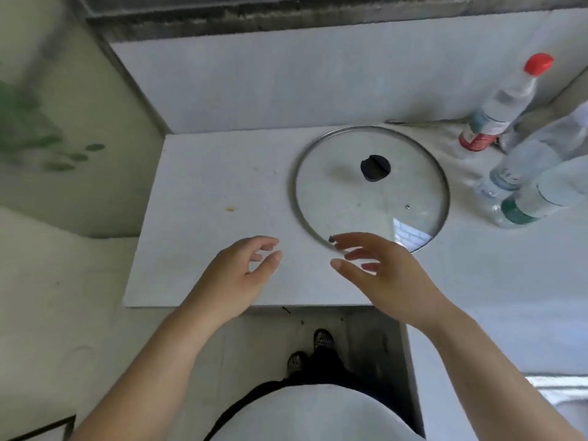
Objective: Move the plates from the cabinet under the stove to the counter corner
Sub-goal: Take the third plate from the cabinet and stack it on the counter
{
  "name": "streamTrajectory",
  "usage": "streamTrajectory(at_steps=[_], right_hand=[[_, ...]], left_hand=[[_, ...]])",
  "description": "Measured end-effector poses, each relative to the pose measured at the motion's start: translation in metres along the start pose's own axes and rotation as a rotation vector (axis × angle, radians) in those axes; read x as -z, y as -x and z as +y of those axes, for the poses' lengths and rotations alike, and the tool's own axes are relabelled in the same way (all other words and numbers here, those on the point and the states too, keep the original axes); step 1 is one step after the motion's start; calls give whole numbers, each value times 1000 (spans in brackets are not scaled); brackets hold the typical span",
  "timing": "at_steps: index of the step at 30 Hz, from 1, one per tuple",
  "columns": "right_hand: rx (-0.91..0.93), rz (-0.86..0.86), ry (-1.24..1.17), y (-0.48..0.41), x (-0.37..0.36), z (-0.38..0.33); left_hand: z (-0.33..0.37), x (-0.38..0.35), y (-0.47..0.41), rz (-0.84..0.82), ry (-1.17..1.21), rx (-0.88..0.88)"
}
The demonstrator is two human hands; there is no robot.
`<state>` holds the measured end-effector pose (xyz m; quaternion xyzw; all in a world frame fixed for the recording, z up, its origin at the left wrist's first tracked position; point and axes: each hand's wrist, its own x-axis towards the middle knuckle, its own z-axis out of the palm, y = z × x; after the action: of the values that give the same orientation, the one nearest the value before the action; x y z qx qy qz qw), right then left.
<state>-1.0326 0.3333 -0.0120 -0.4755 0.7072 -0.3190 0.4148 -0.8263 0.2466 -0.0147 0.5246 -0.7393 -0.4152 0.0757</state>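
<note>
Reaching over the white counter point(197, 192), the left hand point(237, 275) and right hand point(386, 272) hover with fingers spread and loosely curled, holding nothing. No plates show in the head view. A glass pot lid point(370, 189) with a black knob point(375, 167) lies flat just beyond the right fingertips point(342, 240). Clear bottles, one with a red cap point(538, 63), stand at the far right.

You've got a glass pot lid point(370, 189) lying flat on the white worktop point(206, 224), black knob point(375, 167) up. Right of it: a clear bottle with a red cap point(502, 105) against the back wall, two more clear bottles point(537, 183) nearer, leaning out of frame. Small yellow speck point(229, 209) left of the lid. Green smudges point(47, 144) on the left wall.
</note>
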Motion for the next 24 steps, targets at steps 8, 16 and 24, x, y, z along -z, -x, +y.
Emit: streamTrajectory(at_steps=[8, 16, 24], right_hand=[[192, -214, 129, -79, -38, -41], [390, -579, 281, -99, -147, -105], [575, -832, 436, -88, -272, -182]], left_hand=[[-47, 29, 27, 365, 113, 195], [-122, 71, 98, 663, 234, 453], [-202, 114, 179, 909, 336, 643]])
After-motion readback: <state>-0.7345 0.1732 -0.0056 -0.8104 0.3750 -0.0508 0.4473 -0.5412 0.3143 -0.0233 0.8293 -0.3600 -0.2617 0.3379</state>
